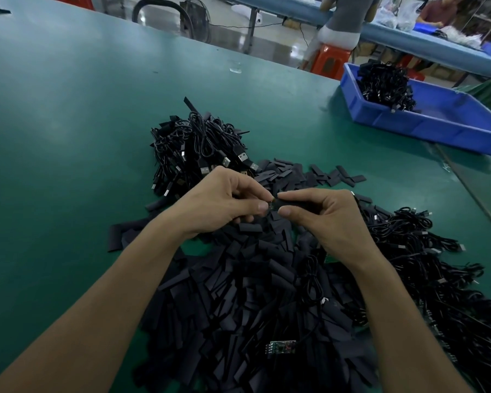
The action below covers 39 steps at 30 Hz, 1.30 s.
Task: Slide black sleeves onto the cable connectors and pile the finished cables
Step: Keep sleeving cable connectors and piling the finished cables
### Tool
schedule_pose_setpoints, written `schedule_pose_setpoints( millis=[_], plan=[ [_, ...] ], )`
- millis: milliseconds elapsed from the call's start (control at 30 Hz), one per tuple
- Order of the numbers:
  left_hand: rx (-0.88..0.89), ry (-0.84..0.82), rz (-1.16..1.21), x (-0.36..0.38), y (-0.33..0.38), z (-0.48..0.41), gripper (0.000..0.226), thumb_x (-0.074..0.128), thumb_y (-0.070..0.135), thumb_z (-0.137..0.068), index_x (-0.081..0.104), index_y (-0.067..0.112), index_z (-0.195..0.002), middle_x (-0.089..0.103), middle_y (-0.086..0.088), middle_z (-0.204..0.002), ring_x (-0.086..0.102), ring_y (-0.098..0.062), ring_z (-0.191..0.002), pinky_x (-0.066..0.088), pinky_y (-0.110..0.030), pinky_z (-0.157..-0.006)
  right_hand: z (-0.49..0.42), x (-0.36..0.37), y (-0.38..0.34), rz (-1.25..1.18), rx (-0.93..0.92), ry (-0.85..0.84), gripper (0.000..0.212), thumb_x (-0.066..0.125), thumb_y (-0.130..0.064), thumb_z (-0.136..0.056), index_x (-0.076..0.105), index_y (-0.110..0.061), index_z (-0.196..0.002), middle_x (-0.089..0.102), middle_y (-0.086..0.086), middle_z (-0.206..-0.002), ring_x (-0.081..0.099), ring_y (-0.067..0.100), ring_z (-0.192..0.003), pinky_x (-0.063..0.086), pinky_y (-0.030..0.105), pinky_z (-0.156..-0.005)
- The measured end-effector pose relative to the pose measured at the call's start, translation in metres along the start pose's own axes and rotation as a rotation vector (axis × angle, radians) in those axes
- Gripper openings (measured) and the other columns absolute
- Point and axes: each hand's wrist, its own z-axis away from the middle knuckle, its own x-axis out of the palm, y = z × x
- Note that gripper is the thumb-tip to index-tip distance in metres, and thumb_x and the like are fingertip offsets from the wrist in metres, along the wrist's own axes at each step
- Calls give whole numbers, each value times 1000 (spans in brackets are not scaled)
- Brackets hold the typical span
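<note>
Head view, right hand (332, 220) pinches sleeve (292, 204), horizontal

place: factory assembly workshop
evidence: long green worktable (68, 109), bulk piles of black cables (199, 146), blue parts bin (425, 126)
background: seated worker (346, 15) at blue bench (394, 34)

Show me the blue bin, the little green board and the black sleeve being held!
blue bin (425, 128): head view, its front wall.
little green board (281, 346): head view, its middle.
black sleeve (292, 204): head view, its middle.

Two hands, left (224, 199) and right (326, 219), one blue bin (425, 129), one circuit board (281, 346), three cable heaps (199, 143), countless black sleeves (238, 293)
</note>
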Motion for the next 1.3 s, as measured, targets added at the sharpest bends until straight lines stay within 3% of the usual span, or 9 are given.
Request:
schedule_pose_setpoints(
  millis=[200,300,400,700,833,933,1033,1133,1300],
  plan=[
    [63,71,-66,3,-1,-2,10,78,22,-85,71,22,-92,76,9,-77,70,-3,-70,51,-12,-67,0,3,3,-8,-30,53,22,78,-31,-75,77,-29,-97,76,-12,-78,68,1,-65,50,12,-65],
    [48,159,-212,3,-2,-1,18,78,44,-81,71,27,-82,73,16,-71,62,2,-58,46,-10,-55,2,5,5,-45,-27,103,24,77,-35,-75,77,-27,-97,75,-6,-74,69,8,-62,52,17,-62],
    [-11,138,-201,3,-2,-1,29,74,54,-80,71,27,-73,71,10,-62,48,0,-45,36,-15,-43,4,5,6,-31,-35,116,21,77,-35,-77,77,-28,-96,75,-6,-73,69,11,-61,52,18,-61],
    [17,57,-184,7,-4,-1,21,72,42,-88,72,28,-73,68,11,-61,51,-12,-53,41,-31,-54,3,5,3,-17,-56,32,24,76,-31,-76,75,-29,-100,75,-18,-82,69,0,-69,51,11,-66],
    [6,66,-124,9,-3,-1,20,70,48,-89,74,32,-77,73,7,-67,53,-9,-52,42,-26,-52,4,6,5,-32,-64,87,23,76,-32,-77,76,-26,-100,75,-14,-78,69,3,-67,52,13,-65],
    [-66,71,-119,7,-2,-1,32,66,50,-91,76,25,-74,74,4,-68,62,-8,-59,50,-27,-60,6,9,7,-46,-55,129,22,75,-33,-77,76,-27,-98,76,-10,-77,70,5,-66,53,16,-65],
    [-107,32,-86,7,-1,-2,32,64,37,-96,77,19,-72,72,2,-64,62,-3,-58,45,-13,-57,6,11,9,-52,-44,151,19,76,-28,-80,77,-23,-98,76,-6,-76,70,8,-65,53,18,-63],
    [-120,28,-28,8,1,-2,32,61,24,-98,77,20,-71,70,3,-62,60,0,-57,43,-9,-54,6,11,10,-60,-41,164,13,76,-16,-85,77,-19,-97,74,-7,-73,69,9,-62,52,18,-59],
    [-80,36,-27,8,4,0,27,62,32,-98,77,24,-78,71,5,-67,60,-6,-61,45,-18,-60,6,10,7,-96,-31,151,14,76,-17,-83,76,-22,-96,74,-5,-72,68,10,-60,53,19,-58]
  ],
)
